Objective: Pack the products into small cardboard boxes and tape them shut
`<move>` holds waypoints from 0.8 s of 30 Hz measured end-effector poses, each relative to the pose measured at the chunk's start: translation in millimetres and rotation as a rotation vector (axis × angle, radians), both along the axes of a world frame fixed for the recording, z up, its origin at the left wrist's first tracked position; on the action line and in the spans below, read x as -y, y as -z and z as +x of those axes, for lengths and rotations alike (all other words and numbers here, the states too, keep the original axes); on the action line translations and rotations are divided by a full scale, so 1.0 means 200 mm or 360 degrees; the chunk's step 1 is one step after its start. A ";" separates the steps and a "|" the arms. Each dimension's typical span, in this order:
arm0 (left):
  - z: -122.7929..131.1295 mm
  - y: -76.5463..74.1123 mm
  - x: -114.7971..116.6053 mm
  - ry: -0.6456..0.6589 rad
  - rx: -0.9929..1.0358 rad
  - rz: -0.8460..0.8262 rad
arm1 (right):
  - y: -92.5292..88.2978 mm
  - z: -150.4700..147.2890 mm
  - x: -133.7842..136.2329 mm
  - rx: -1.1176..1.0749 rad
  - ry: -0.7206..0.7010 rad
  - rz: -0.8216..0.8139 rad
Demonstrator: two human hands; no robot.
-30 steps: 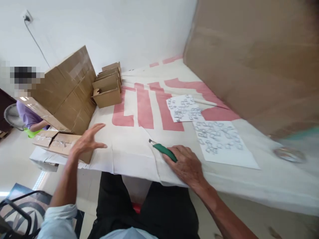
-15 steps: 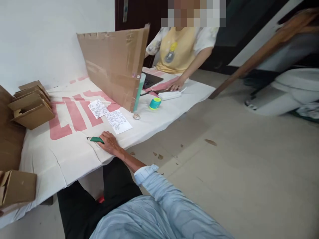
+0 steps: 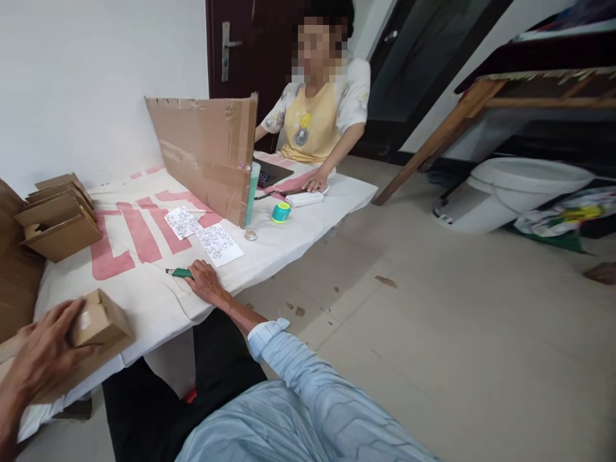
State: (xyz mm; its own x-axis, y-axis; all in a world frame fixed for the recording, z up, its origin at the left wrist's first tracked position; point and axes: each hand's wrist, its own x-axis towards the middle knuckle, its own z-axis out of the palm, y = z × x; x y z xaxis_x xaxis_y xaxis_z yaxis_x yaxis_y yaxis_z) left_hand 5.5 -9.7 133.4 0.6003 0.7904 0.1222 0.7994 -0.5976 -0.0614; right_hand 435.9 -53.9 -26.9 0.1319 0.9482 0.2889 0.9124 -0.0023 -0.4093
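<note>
My right hand [image 3: 205,282] is closed around a green box cutter [image 3: 181,273]. It rests on the cloth-covered table [image 3: 158,301] by the front edge, and the cutter's tip points left. At the lower left, my left hand [image 3: 52,346] grips a small brown cardboard box [image 3: 108,321], fingers over its top and thumb along the near side. The hand covers part of that box. Just beyond my right hand lie two white sheets [image 3: 219,246] covered with small drawn marks.
Open cardboard boxes [image 3: 65,234] stand at the left. A large cardboard panel [image 3: 206,154] stands upright mid-table. Behind it a person [image 3: 312,122] sits at a laptop [image 3: 273,173], one hand on the table. A teal tape roll [image 3: 280,212] and a crumpled piece [image 3: 251,235] lie nearer.
My left hand has come into view and taken hold of the small box, which now sits further right and higher. My view has shifted upward a little; the right hand still holds the box cutter.
</note>
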 end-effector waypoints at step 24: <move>0.11 0.46 0.39 -0.0206 0.1751 -0.0972 | 0.38 0.09 0.10 0.0102 -0.0185 0.0396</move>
State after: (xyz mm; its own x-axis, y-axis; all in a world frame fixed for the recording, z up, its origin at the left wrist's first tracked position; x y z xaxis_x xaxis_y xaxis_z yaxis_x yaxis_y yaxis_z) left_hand 28.4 -87.1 41.3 0.3277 0.9393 0.1016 0.3072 -0.2077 0.9287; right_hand 454.8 -73.0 -103.3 0.0005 0.8547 0.5192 0.9248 0.1972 -0.3255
